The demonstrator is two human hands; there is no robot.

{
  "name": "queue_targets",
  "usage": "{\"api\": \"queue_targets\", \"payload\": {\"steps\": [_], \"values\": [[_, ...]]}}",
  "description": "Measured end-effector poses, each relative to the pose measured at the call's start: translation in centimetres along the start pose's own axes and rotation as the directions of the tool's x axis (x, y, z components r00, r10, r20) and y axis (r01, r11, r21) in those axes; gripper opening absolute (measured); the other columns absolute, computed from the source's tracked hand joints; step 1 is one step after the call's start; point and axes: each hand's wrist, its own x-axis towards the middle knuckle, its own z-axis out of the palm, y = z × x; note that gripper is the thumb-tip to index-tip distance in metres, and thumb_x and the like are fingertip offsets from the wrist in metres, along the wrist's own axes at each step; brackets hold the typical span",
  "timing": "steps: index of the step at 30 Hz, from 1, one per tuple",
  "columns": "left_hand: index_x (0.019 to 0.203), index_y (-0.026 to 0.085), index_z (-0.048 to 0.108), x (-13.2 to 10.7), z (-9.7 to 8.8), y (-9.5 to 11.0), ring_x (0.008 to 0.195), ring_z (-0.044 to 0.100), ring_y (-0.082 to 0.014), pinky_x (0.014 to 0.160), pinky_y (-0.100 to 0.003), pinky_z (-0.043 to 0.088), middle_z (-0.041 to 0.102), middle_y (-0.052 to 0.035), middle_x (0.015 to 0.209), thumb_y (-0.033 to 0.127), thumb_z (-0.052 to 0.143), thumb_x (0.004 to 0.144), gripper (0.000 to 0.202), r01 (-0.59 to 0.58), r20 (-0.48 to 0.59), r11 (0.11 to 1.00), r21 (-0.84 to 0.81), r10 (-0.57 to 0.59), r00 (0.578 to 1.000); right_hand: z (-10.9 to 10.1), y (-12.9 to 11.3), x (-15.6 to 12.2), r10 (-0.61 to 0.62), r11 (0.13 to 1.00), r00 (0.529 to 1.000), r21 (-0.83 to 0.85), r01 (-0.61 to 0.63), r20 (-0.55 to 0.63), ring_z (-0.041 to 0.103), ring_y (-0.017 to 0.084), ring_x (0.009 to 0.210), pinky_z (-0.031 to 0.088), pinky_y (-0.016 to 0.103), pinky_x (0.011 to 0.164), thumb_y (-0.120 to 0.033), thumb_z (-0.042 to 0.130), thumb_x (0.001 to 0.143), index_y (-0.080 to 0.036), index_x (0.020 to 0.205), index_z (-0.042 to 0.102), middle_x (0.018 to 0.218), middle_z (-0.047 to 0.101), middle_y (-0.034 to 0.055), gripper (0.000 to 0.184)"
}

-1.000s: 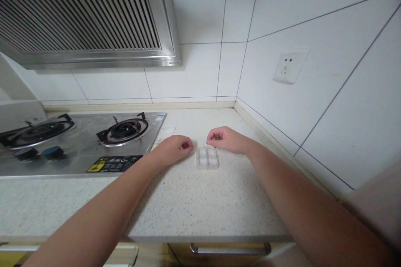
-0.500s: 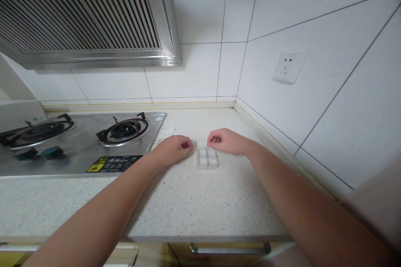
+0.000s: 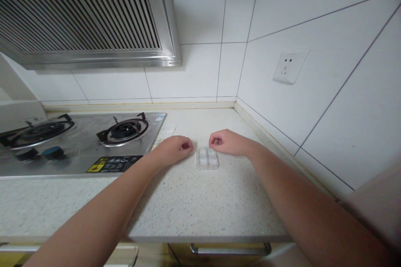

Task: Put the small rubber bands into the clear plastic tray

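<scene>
A small clear plastic box (image 3: 207,159) with divided compartments rests on the speckled countertop (image 3: 200,204). To its left is my left hand (image 3: 176,150), fingers curled and thumb pressed to the fingertips. It is slightly apart from the box, and anything in the pinch is too small or hidden to tell. My right hand (image 3: 230,142) is likewise closed in a pinch at the box's far right corner. Whether it touches the box, or holds anything, I cannot make out.
A steel gas stove (image 3: 78,162) with two burners lies to the left under a range hood (image 3: 103,59). A thin clear flat piece (image 3: 168,129) lies near the stove's edge. The tiled wall at right carries a socket (image 3: 288,66); a drawer handle (image 3: 230,251) is below the counter edge.
My right hand has shifted very slightly to the right. My left hand and the plastic box stay practically in place.
</scene>
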Motion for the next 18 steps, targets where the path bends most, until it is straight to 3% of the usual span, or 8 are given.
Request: {"api": "queue_targets", "payload": {"steps": [18], "values": [[0.093, 0.023, 0.071, -0.04, -0.03, 0.00, 0.081, 0.062, -0.0176, 0.069, -0.027, 0.041, 0.071, -0.0018, 0.091, 0.036, 0.054, 0.088, 0.022, -0.004, 0.002, 1.000, 0.005, 0.004, 1.000, 0.14, 0.17, -0.03, -0.006, 1.000, 0.999, 0.008, 0.006, 0.036, 0.050, 0.012, 0.061, 0.034, 0.025, 0.055, -0.028, 0.059, 0.078, -0.019, 0.085, 0.071, 0.070, 0.064, 0.0014, 0.018]]}}
